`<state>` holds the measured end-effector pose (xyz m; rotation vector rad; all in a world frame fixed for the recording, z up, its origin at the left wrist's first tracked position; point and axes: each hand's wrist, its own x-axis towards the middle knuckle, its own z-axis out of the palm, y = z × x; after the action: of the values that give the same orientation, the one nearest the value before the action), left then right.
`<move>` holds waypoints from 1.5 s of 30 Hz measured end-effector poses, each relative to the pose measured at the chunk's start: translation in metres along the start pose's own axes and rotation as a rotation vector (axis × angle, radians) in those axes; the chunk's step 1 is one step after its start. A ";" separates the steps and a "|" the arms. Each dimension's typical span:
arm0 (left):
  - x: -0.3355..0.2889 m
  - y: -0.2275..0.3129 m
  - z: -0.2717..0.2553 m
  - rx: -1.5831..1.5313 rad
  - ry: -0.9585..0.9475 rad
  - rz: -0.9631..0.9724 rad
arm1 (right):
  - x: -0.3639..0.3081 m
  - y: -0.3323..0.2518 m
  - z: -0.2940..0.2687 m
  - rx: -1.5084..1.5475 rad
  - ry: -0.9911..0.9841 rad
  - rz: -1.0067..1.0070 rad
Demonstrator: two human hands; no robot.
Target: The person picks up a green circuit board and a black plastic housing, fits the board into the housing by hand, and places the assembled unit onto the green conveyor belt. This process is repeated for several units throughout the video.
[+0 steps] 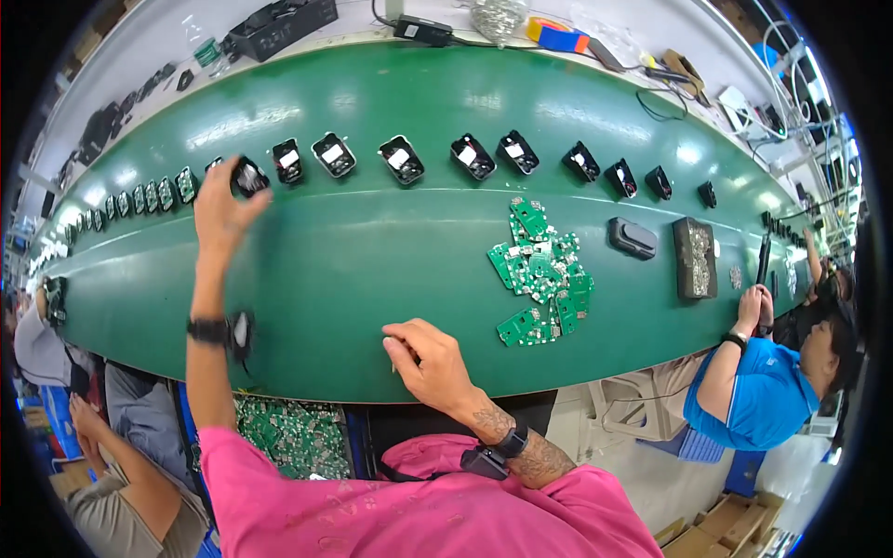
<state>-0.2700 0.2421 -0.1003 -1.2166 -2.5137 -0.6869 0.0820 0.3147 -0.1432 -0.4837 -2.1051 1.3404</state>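
Note:
My left hand (223,209), slightly blurred, reaches across the green table to the row of black cases. Its thumb and fingers are around one small open black case (249,177) with parts inside. To the right of it stand more open black cases, such as one with a white label inside (402,160). Above the table's near edge, my right hand (428,363) has its fingers curled in; a tiny bit of something shows at the fingertips, too small to name. Beyond it, to the right, lies a loose pile of green circuit boards (544,270).
Further left the row continues with cases showing green boards (166,193). A closed black case (633,238) and a dark block (695,259) lie right. Co-workers sit at both sides, one in a blue shirt (758,391). Boards fill a bin (293,432) below the edge.

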 end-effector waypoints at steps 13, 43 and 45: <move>-0.199 0.204 -0.008 -0.307 -0.335 0.180 | -0.040 -0.034 -0.065 -0.236 0.101 -0.016; -0.214 0.250 0.001 -0.716 -0.233 -0.109 | -0.059 -0.021 -0.107 0.472 0.153 0.498; -0.215 0.249 0.001 -0.720 -0.243 -0.120 | -0.061 -0.020 -0.108 0.479 0.156 0.475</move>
<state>0.0586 0.2333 -0.1181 -1.4265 -2.6301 -1.6665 0.1985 0.3453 -0.1083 -0.8776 -1.5171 1.9318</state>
